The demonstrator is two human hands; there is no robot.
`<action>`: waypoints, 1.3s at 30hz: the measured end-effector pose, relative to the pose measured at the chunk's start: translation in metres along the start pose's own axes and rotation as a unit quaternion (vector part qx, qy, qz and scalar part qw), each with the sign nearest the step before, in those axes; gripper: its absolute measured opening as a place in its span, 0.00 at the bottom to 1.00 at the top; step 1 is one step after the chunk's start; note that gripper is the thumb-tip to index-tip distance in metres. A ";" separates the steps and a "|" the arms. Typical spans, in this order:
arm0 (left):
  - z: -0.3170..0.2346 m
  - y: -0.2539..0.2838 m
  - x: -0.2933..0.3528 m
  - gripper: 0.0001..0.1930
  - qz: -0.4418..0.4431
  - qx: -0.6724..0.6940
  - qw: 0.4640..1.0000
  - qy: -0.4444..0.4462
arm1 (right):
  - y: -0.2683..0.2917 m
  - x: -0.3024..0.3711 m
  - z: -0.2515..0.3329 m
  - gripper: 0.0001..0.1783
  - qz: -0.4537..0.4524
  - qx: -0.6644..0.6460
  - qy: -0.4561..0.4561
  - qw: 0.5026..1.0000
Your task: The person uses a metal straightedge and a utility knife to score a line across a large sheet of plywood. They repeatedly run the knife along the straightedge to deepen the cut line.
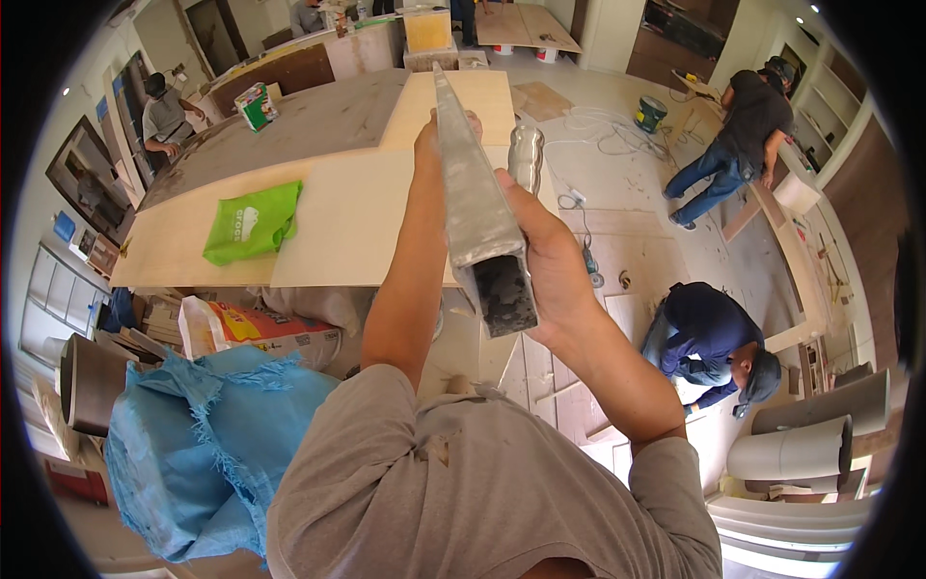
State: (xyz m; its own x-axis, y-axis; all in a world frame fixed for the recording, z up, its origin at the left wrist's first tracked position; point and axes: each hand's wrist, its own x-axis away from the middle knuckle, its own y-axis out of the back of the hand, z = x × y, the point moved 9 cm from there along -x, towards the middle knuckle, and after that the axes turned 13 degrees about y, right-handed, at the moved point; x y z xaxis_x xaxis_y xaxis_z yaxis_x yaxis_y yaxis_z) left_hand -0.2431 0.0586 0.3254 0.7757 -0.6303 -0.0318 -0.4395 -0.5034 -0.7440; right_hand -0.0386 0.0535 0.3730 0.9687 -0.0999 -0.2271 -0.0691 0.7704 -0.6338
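Both hands gripped a long grey metal bar (pixel 477 207) above the desk (pixel 347 222): left hand (pixel 439 130) far up, right hand (pixel 540 256) near its open end, seemingly sighting along it; steadiness likely mattered next.

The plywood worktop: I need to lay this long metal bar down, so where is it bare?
On the plywood worktop, the pale sheet right of the green bag, up to the left hand, is bare, as is the darker panel beyond it. The floor below the near edge is crowded: printed sack, blue cloth, offcuts.
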 end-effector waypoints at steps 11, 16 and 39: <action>0.002 0.020 -0.014 0.18 0.148 0.255 0.947 0.125 | -0.016 0.002 -0.001 0.23 -0.034 0.029 0.042 0.998; -0.003 -0.007 0.021 0.20 0.114 0.231 0.964 0.072 | -0.012 0.001 0.000 0.22 -0.055 0.030 0.054 0.997; 0.006 0.030 0.025 0.20 0.054 0.145 0.986 0.063 | 0.012 0.012 -0.014 0.42 -0.038 0.213 0.152 0.964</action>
State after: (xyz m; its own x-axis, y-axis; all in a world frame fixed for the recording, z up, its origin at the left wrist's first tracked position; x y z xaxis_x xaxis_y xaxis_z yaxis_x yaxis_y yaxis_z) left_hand -0.2344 0.0318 0.2980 0.6608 -0.7488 -0.0517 -0.3541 -0.2504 -0.9010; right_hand -0.0309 0.0531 0.3523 0.8477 -0.2965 -0.4400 0.1663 0.9360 -0.3103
